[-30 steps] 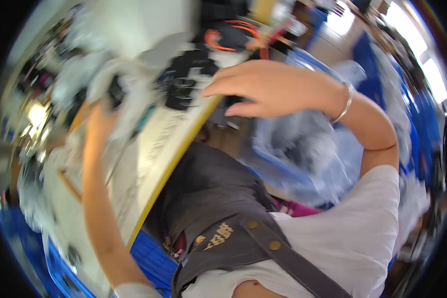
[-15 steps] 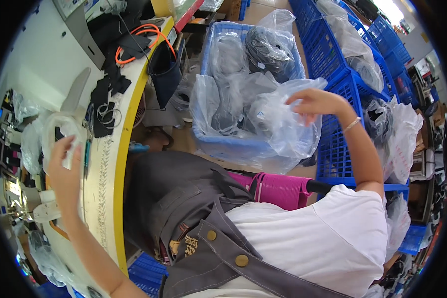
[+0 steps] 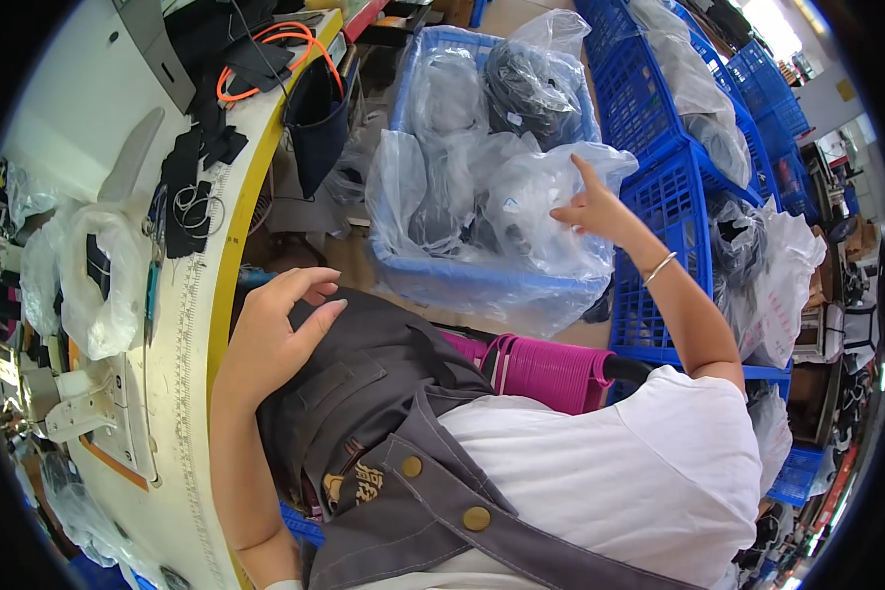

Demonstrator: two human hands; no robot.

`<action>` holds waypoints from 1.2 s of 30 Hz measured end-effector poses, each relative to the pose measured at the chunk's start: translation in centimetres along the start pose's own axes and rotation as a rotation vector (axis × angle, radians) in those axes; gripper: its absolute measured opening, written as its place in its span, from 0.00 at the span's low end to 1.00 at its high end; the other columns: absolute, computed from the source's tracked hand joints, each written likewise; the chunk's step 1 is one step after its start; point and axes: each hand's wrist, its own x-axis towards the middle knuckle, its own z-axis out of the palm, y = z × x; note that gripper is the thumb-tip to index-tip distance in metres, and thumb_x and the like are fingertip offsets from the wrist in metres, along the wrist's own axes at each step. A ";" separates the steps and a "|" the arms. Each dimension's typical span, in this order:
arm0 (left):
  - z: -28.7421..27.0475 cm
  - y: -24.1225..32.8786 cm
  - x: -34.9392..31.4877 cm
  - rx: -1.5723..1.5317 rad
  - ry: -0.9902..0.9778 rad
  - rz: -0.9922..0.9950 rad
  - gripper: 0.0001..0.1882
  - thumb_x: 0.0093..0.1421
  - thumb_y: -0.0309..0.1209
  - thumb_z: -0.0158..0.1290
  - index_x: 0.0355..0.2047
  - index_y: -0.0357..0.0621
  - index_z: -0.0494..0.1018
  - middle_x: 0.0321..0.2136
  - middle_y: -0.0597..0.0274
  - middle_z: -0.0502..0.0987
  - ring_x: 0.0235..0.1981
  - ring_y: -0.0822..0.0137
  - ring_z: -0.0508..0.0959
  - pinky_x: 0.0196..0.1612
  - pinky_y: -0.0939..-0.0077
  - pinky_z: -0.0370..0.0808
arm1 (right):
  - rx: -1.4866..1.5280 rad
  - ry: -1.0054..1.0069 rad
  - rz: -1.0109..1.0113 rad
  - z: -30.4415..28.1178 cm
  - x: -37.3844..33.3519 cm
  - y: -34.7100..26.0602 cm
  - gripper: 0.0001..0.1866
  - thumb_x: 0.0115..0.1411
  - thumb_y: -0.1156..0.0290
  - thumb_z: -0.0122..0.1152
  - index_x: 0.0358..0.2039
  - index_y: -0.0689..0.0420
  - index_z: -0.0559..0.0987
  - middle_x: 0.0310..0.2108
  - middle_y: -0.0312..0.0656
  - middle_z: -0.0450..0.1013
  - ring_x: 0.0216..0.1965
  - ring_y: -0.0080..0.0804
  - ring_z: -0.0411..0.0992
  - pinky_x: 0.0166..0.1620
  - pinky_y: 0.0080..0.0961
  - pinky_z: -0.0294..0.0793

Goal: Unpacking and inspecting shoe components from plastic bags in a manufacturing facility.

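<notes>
My left hand (image 3: 283,332) is raised over my dark apron (image 3: 334,369), close to the table's yellow edge. Its fingers curve loosely with the thumb apart, and nothing is in them. My right hand (image 3: 595,205) hovers at or just over a clear plastic bag (image 3: 546,206); I cannot tell whether they touch. Its index finger points out and the others bend, with nothing visibly held. The bag lies in a blue crate (image 3: 462,285) among other clear bags with dark contents, one a bundle of dark grey pieces (image 3: 533,93).
At left, the white worktable (image 3: 177,413) bears a sewing machine (image 3: 84,408), a white plastic bag (image 3: 103,285), black fabric strips (image 3: 189,197) and an orange cord (image 3: 310,39). Stacked blue crates (image 3: 664,256) stand at right. A pink-wrapped seat part (image 3: 551,374) is beside me.
My left hand has moved right, from above the table to over my apron. My right hand has turned, its index finger now stretched out. The view has shifted slightly.
</notes>
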 end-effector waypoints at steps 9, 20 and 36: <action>-0.1 -2.7 -1.5 -0.171 0.058 -0.129 0.15 0.55 0.27 0.56 0.42 0.34 0.73 0.33 0.54 0.79 0.36 0.65 0.79 0.43 0.75 0.72 | 0.604 0.250 -0.322 -10.4 4.1 -3.6 0.20 0.52 0.76 0.49 0.46 0.62 0.77 0.34 0.37 0.74 0.32 0.20 0.71 0.37 0.16 0.71; 0.6 -2.8 -1.2 -0.285 0.009 -0.143 0.13 0.55 0.25 0.55 0.41 0.33 0.74 0.33 0.55 0.79 0.36 0.67 0.79 0.43 0.75 0.72 | 0.730 -0.018 -0.482 -13.2 0.4 -9.8 0.24 0.55 0.75 0.51 0.54 0.62 0.71 0.26 0.30 0.72 0.21 0.13 0.67 0.25 0.10 0.67; 6.7 -3.8 2.4 -0.210 0.007 -0.088 0.56 0.41 0.34 0.69 0.66 0.48 0.46 0.56 0.48 0.64 0.53 0.57 0.68 0.51 0.64 0.68 | 1.190 -0.183 -0.641 -12.4 -4.8 -13.9 0.25 0.63 0.76 0.42 0.62 0.61 0.59 0.49 0.51 0.69 0.35 0.27 0.74 0.30 0.17 0.75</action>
